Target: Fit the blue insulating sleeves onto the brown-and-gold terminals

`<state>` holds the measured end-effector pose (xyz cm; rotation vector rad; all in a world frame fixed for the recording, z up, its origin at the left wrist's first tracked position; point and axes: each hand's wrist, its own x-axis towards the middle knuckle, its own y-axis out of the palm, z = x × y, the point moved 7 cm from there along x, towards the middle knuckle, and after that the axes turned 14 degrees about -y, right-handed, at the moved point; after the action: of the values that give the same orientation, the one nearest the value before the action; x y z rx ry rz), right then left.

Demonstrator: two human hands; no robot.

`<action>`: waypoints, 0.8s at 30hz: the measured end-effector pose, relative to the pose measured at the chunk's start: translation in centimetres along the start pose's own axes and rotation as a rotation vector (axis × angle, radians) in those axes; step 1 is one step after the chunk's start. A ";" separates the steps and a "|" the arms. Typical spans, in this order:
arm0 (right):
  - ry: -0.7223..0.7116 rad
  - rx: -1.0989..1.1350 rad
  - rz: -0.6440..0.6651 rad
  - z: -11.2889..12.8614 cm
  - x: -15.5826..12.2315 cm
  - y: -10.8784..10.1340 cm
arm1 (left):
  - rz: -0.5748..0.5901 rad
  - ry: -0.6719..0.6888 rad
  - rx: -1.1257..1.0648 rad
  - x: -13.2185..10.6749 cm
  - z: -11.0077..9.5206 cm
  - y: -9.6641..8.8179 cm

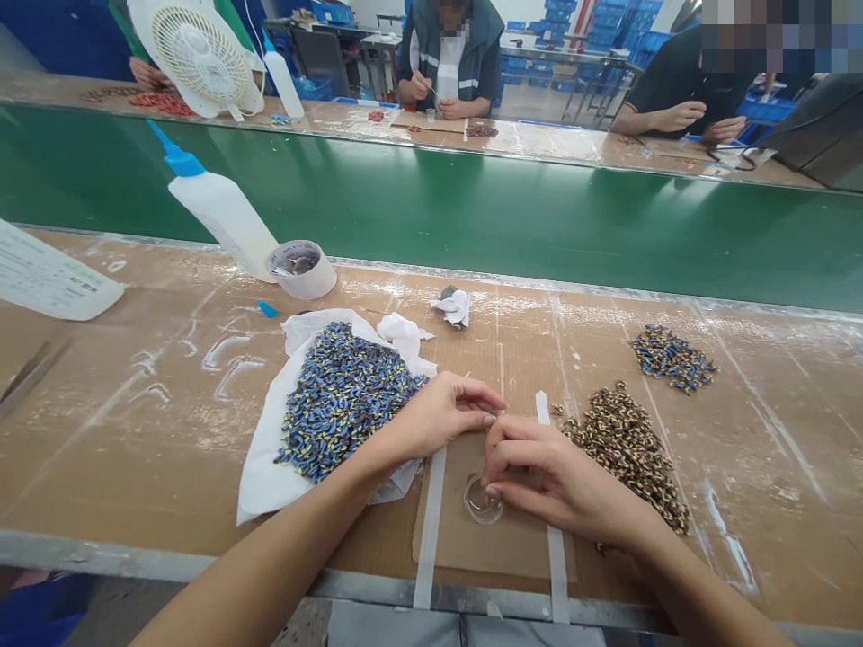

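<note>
My left hand (438, 415) and my right hand (546, 472) meet fingertip to fingertip over a taped-down cardboard pad (472, 530). Both pinch something tiny that I cannot make out. Just below the right fingers sits a small clear round dish (481, 501). A heap of small blue-and-yellow parts (343, 395) lies on a white bag (262, 476) to the left of my left hand. A heap of dark gold-speckled parts (627, 449) lies right of my right hand.
A smaller blue pile (671, 357) lies further right. A glue bottle with a blue tip (216, 207), a tape roll (303, 268), crumpled tissue (453, 305) and a paper sheet (47, 274) sit nearby. Beyond the green conveyor belt (472, 216), other people work near a white fan (195, 54).
</note>
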<state>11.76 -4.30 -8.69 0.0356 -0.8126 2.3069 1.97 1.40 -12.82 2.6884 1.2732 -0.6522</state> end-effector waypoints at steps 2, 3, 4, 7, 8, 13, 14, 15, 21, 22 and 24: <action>0.017 0.030 -0.018 -0.2 0.1 -0.1 | -0.009 0.000 -0.015 0.1 0.1 0.1; 0.033 0.054 -0.037 -0.3 0.0 -0.3 | -0.005 0.005 -0.011 0.1 0.0 0.3; 0.052 0.083 -0.064 -0.5 -0.1 -0.5 | -0.001 0.011 -0.004 0.1 0.0 0.4; 0.118 0.188 -0.198 -1.4 -0.9 -1.9 | 0.004 0.013 0.015 0.1 -0.1 0.7; 0.136 0.221 -0.264 -1.7 -1.2 -2.5 | 0.004 0.005 0.018 0.1 0.0 0.8; 0.135 0.158 -0.603 -2.6 -2.9 -5.1 | 0.022 -0.029 -0.009 0.2 0.5 1.1; 0.122 0.089 -0.644 -2.6 -3.1 -5.4 | 0.024 -0.033 -0.021 0.2 0.7 1.1; 0.112 0.017 -0.673 -2.4 -3.2 -5.6 | 0.026 -0.038 -0.031 0.3 0.8 1.1; 0.120 -0.217 -0.609 -2.3 -2.9 -5.5 | 0.012 -0.044 -0.016 0.3 0.8 1.1; 0.120 -0.230 -0.599 -2.3 -2.9 -5.4 | 0.010 -0.044 -0.017 0.3 0.7 1.1; 0.121 -0.248 -0.585 -2.3 -2.7 -5.4 | 0.008 -0.050 -0.027 0.2 0.6 1.1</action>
<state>17.59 -1.54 -8.27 0.0198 -0.8817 1.6371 2.70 0.69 -13.53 2.6371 1.2495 -0.6923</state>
